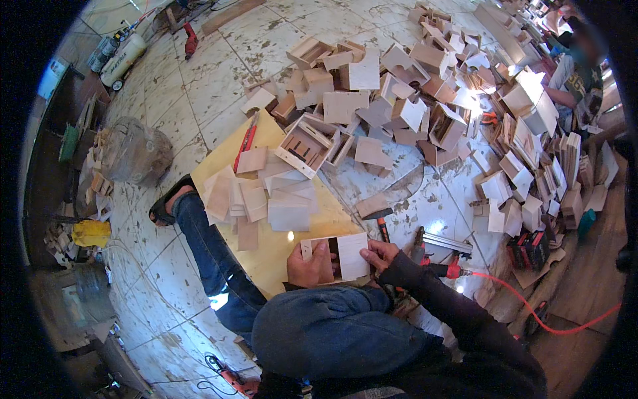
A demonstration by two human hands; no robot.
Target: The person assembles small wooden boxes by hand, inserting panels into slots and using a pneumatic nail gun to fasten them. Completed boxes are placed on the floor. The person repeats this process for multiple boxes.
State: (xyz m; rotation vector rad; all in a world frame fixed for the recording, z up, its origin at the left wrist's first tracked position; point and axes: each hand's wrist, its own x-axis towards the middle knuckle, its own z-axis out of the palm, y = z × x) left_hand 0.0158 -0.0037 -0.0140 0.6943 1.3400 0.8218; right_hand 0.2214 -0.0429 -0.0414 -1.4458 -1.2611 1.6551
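Observation:
Low over my lap, my left hand (307, 265) grips the left side of a small wooden box (327, 266). A thin, pale wooden panel (353, 257) lies across the box's right part, and a dark gap shows between it and my left fingers. The fingers of my right hand (380, 255) pinch the panel's right edge. Beyond my hands, a yellowish board (269, 272) bears a loose pile of thin wooden pieces (292, 205). On its far part lie a long, slim red tool (246, 141) and an open wooden box with slots (304, 145).
A large heap of wooden boxes (359, 70) covers the tiled floor ahead. To my right lie a hammer (383, 227) and an air tool (454, 271) with a red hose (515, 297). A person (575, 83) sits at far right. An air compressor (124, 60) stands far left.

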